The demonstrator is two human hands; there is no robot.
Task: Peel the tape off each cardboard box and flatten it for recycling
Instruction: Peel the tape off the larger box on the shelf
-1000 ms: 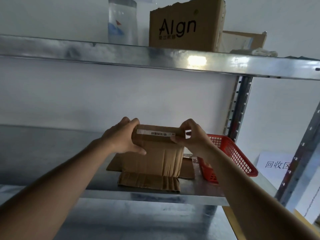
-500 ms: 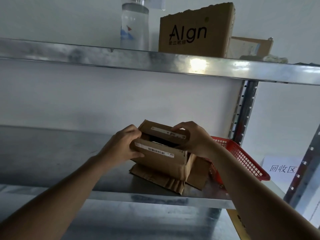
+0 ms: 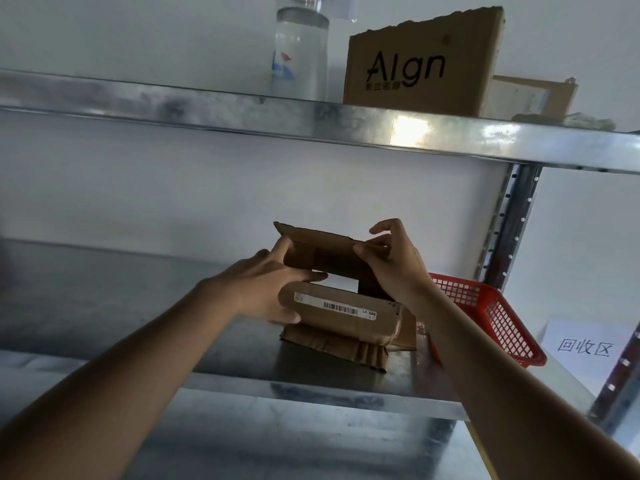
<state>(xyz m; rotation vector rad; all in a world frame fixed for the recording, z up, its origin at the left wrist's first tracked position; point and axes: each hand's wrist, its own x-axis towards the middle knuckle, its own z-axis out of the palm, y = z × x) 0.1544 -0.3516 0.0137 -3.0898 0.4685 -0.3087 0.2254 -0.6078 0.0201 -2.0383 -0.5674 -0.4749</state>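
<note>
While the small brown corrugated cardboard box (image 3: 343,299) stands on the galvanised steel lower shelf (image 3: 311,393), near its front edge and just beside the red plastic mesh basket (image 3: 485,317), both hands are engaged on it. The left hand (image 3: 266,289) presses against the box's left end, fingers fairly straight, with the thumb lying along the near panel that carries the white barcode label (image 3: 334,306). The right hand (image 3: 391,261) pinches the far upper flap (image 3: 318,240) at its right corner, holding it raised and open. The two hands stand apart, one at each end of the box.

Whether any tape remains on the seams cannot be told from this view; the underside is hidden.

Assessment: the step in hand appears to be opening the box out for collapse. To do it well, the left hand should keep the body braced against the shelf while the right folds the flap fully back along its crease. Opposite corners should then be pushed inward so the walls fold on existing scores, not buckle. The already creased lower flaps suggest soft board; steady, even pressure is advised.
</note>
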